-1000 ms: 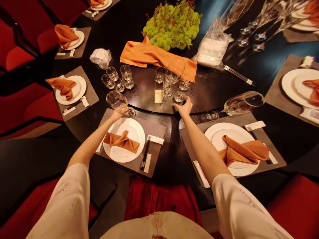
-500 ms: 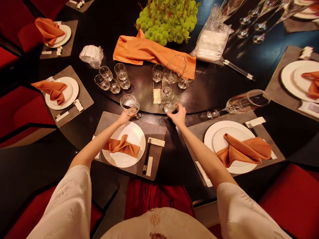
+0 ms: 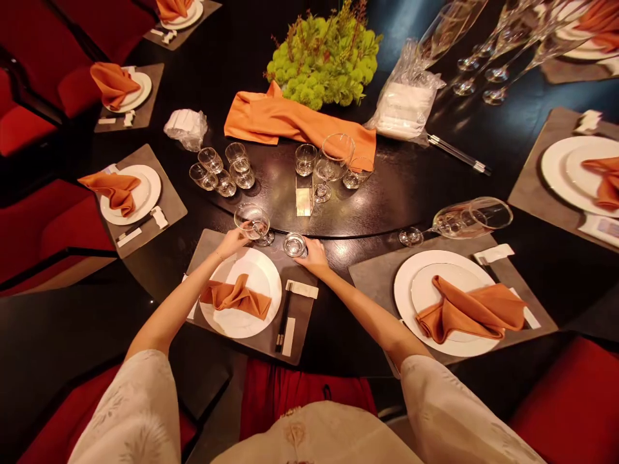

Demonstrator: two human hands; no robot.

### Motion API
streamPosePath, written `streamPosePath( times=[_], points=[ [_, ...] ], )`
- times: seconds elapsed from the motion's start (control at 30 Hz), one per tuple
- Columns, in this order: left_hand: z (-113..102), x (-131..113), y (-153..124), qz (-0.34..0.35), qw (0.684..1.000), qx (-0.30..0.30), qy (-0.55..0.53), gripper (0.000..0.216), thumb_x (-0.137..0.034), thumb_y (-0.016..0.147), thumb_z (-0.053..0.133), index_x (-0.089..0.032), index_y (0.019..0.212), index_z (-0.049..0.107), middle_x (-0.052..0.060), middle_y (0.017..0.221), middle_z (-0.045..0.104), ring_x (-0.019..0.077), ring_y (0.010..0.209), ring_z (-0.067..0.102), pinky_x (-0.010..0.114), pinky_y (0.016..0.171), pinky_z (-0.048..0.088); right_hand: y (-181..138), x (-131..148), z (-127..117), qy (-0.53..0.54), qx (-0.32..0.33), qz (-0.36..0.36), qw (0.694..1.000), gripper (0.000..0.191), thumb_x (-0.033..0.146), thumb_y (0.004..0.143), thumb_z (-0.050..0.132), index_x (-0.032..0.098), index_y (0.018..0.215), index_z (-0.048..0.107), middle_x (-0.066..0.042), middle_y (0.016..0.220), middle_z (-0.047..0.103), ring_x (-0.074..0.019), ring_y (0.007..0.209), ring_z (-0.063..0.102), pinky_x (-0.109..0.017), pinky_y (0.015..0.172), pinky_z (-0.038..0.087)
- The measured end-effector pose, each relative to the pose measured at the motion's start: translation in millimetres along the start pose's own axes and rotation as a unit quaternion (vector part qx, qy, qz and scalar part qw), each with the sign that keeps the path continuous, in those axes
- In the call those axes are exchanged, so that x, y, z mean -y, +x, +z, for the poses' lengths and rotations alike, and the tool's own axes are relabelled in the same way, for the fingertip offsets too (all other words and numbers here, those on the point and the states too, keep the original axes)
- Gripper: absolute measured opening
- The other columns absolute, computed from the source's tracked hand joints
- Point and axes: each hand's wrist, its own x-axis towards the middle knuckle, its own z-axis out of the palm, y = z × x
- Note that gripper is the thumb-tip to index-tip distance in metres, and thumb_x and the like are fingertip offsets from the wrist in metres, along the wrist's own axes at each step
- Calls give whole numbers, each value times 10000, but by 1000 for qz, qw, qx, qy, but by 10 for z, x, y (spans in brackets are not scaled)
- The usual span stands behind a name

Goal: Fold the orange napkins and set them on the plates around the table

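Note:
My left hand (image 3: 231, 243) grips a stemmed wine glass (image 3: 252, 222), whose foot stands on the dark table at the top edge of the grey placemat (image 3: 302, 322). My right hand (image 3: 314, 258) has its fingers against a small glass tumbler (image 3: 294, 245), which rests on that same placemat. Between my forearms lies a white plate (image 3: 256, 274) with a folded orange napkin (image 3: 236, 298) on it. Black chopsticks (image 3: 283, 320) lie to the plate's right.
A dark turntable (image 3: 271, 216) carries several tumblers, stemmed glasses, a place card and a long orange cloth. Green flowers and a plastic bag stand beyond it. A tall glass (image 3: 471, 218) lies on its side. Place settings ring the table, with red chairs around it.
My right hand has carried the tumbler left and toward me, off the turntable and onto the placemat. The wine glass in my left hand has come upright and moved slightly right.

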Motion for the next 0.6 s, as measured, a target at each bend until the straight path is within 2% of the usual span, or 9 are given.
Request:
streamPosePath(
  times=[0.07, 0.13, 0.2, 0.27, 0.33, 0.43, 0.47, 0.53, 0.6],
  points=[
    [-212, -26, -222, -26, 999, -16, -23, 529, -398, 744, 580, -157, 1213, 540, 126, 1115, 649, 227, 998, 629, 394, 939, 460, -51, -29, -152, 7, -26, 8, 1000, 453, 279, 683, 577, 170, 1122, 567, -107, 1117, 592, -286, 1028, 498, -433, 894, 404],
    [-457, 3, -504, -47, 997, -43, -40, 564, -428, 761, 562, -171, 1260, 500, 115, 1119, 646, 209, 998, 628, 378, 942, 463, 3, -80, -395, 10, -93, 35, 995, 269, 213, 704, 472, 165, 927, 614, -95, 960, 619, -244, 912, 536, -394, 851, 430],
    [-719, 98, -825, -73, 994, -72, -44, 556, -452, 756, 570, -183, 1240, 516, 103, 1117, 645, 206, 1018, 619, 372, 967, 450, 237, -122, -680, 14, -177, 77, 981, 209, 207, 716, 437, 169, 835, 604, -70, 816, 604, -203, 765, 543, -367, 786, 447],
    [-989, 253, -1171, -100, 989, -93, -56, 555, -464, 751, 578, -189, 1229, 518, 97, 1113, 643, 207, 1012, 620, 379, 976, 446, 648, -120, -928, 44, -223, 109, 968, 259, 252, 709, 511, 162, 937, 591, -35, 759, 588, -168, 672, 531, -349, 738, 457],
    [-1283, 464, -1544, -121, 984, -107, -74, 560, -468, 752, 580, -198, 1237, 503, 93, 1117, 638, 206, 1001, 624, 385, 982, 444, 1140, -64, -1074, 119, -199, 140, 963, 351, 285, 683, 610, 159, 1009, 567, 9, 674, 561, -134, 598, 513, -329, 688, 465],
    [-1813, 875, -2175, -161, 974, -141, -79, 557, -477, 743, 592, -225, 1230, 499, 78, 1106, 642, 216, 1016, 620, 408, 1008, 425, 1718, 75, -1105, 217, -160, 183, 945, 236, 307, 728, 626, 127, 868, 568, 21, 568, 514, -85, 492, 469, -332, 632, 464],
    [-2016, 1031, -2407, -179, 968, -161, -76, 551, -482, 734, 599, -235, 1217, 507, 72, 1096, 646, 225, 1022, 618, 423, 1015, 417, 1819, 121, -1099, 225, -171, 194, 939, 217, 328, 753, 612, 125, 808, 560, 13, 549, 506, -86, 483, 477, -348, 630, 468],
    [-2451, 1349, -2882, -217, 950, -213, -70, 523, -490, 716, 610, -256, 1177, 531, 58, 1070, 653, 243, 1016, 619, 457, 1010, 420, 1878, 216, -1133, 200, -237, 185, 933, 276, 407, 759, 618, 145, 710, 544, -20, 552, 521, -133, 535, 550, -405, 654, 489],
    [-2895, 1640, -3321, -245, 927, -273, -76, 481, -493, 712, 608, -271, 1134, 550, 47, 1045, 656, 253, 1000, 624, 478, 991, 437, 1802, 368, -1278, 159, -320, 112, 927, 351, 518, 698, 661, 183, 677, 558, -64, 630, 577, -229, 696, 632, -486, 716, 505]
  ],
)
